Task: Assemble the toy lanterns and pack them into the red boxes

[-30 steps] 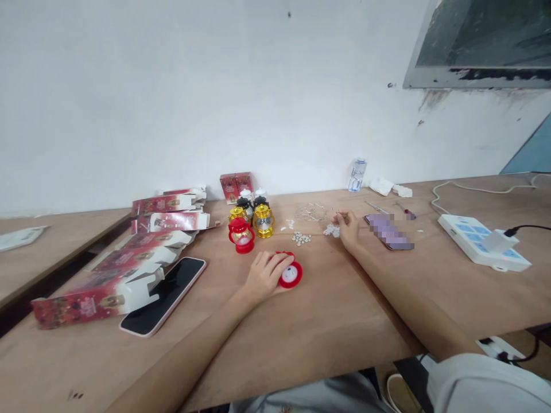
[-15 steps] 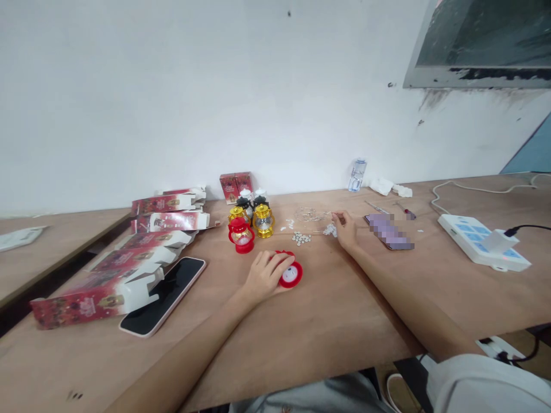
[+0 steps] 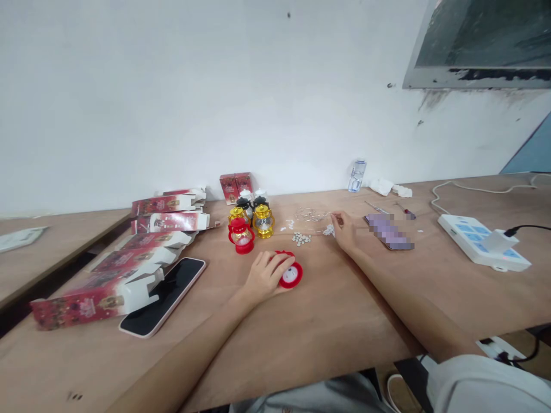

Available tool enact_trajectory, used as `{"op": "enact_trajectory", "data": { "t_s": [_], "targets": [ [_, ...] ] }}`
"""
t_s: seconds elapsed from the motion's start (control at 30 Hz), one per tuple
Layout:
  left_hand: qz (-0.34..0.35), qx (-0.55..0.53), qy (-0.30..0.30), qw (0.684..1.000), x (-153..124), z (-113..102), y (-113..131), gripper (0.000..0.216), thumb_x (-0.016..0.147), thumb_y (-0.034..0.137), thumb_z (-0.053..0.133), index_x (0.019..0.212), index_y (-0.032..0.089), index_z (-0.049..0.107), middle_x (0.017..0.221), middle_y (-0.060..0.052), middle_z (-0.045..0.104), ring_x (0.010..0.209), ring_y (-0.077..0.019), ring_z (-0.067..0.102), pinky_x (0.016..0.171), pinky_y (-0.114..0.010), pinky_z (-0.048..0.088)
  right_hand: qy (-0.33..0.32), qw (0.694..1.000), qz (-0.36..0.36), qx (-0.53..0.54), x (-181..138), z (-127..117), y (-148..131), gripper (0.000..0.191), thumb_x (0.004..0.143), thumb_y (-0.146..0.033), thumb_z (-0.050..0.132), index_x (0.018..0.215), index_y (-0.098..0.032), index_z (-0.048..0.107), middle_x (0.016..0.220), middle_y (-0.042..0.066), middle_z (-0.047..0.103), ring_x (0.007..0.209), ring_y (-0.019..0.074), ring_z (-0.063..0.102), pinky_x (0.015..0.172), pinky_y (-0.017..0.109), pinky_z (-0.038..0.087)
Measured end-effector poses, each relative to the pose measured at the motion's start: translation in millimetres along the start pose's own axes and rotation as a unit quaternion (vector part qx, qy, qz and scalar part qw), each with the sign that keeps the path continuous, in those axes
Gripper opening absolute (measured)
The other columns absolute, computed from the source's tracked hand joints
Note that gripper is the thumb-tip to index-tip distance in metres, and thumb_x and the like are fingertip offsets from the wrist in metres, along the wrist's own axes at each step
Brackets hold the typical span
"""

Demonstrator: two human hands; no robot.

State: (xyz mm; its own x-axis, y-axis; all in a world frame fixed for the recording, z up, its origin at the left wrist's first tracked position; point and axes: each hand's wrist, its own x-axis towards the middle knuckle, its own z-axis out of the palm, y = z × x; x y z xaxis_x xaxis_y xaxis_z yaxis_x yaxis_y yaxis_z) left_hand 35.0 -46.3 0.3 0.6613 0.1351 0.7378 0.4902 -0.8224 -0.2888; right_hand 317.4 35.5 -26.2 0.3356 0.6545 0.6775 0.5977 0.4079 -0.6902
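Note:
My left hand (image 3: 263,275) rests on the wooden table (image 3: 327,321), fingers curled round a small red lantern base (image 3: 291,275) lying on its side. My right hand (image 3: 345,228) reaches further back, fingertips pinched among a heap of small white plastic bits (image 3: 329,230); what they pinch is too small to make out. A cluster of tiny silver button cells (image 3: 301,237) lies between the two hands. Thin wire handles (image 3: 310,214) lie just behind. A red toy lantern (image 3: 241,235) and gold ones (image 3: 263,221) stand behind my left hand.
Several red and white cartons (image 3: 142,252) lie at the left beside a black phone (image 3: 166,293). Another phone (image 3: 390,230), a screwdriver (image 3: 405,211), a small bottle (image 3: 357,174) and a white power strip (image 3: 482,241) with cables sit on the right.
My right hand has slid a little left and back, onto the heap of white bits. My left hand has stayed on the red base.

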Motion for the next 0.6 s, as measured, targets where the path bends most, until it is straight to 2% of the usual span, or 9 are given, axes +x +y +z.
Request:
{"op": "enact_trajectory", "data": {
  "t_s": [0.23, 0.43, 0.53, 0.6],
  "targets": [
    [-0.007, -0.001, -0.018, 1.000, -2, 2, 0, 0.047, 0.085, 0.050, 0.051, 0.116, 0.015, 0.053, 0.099, -0.012, 0.067, 0.082, -0.0229, 0.054, 0.071, -0.034, 0.042, -0.017, 1.000, -0.011, -0.007, -1, 0, -3, 0.022, 0.084, -0.039, 0.047, 0.078, -0.021, 0.058, 0.077, 0.005, 0.061, 0.074, 0.0200, 0.053, 0.072, 0.033, 0.041],
    [-0.016, -0.027, -0.006, 0.999, -3, 2, -2, 0.048, 0.082, 0.046, 0.057, 0.119, 0.016, 0.049, 0.100, -0.013, 0.066, 0.081, -0.0233, 0.056, 0.071, -0.036, 0.045, 0.002, 1.000, 0.017, 0.014, -1, 0, -4, 0.022, 0.083, -0.041, 0.047, 0.080, -0.021, 0.054, 0.077, 0.005, 0.058, 0.072, 0.0194, 0.051, 0.072, 0.034, 0.041],
    [-0.092, -0.094, 0.029, 0.991, -4, 5, -3, 0.048, 0.077, 0.038, 0.065, 0.116, 0.017, 0.046, 0.099, -0.011, 0.064, 0.084, -0.0227, 0.058, 0.072, -0.036, 0.048, 0.011, 0.998, 0.037, 0.045, -3, 0, -8, 0.023, 0.081, -0.043, 0.050, 0.079, -0.021, 0.055, 0.078, 0.004, 0.056, 0.071, 0.0180, 0.050, 0.071, 0.033, 0.042],
    [-0.211, -0.150, 0.071, 0.963, -5, 9, -3, 0.048, 0.074, 0.035, 0.069, 0.111, 0.017, 0.045, 0.098, -0.009, 0.062, 0.088, -0.0221, 0.060, 0.075, -0.036, 0.050, 0.020, 0.995, 0.056, 0.075, -7, 1, -14, 0.024, 0.078, -0.044, 0.054, 0.077, -0.021, 0.057, 0.082, 0.004, 0.055, 0.071, 0.0171, 0.049, 0.072, 0.033, 0.042]
  ]
}}
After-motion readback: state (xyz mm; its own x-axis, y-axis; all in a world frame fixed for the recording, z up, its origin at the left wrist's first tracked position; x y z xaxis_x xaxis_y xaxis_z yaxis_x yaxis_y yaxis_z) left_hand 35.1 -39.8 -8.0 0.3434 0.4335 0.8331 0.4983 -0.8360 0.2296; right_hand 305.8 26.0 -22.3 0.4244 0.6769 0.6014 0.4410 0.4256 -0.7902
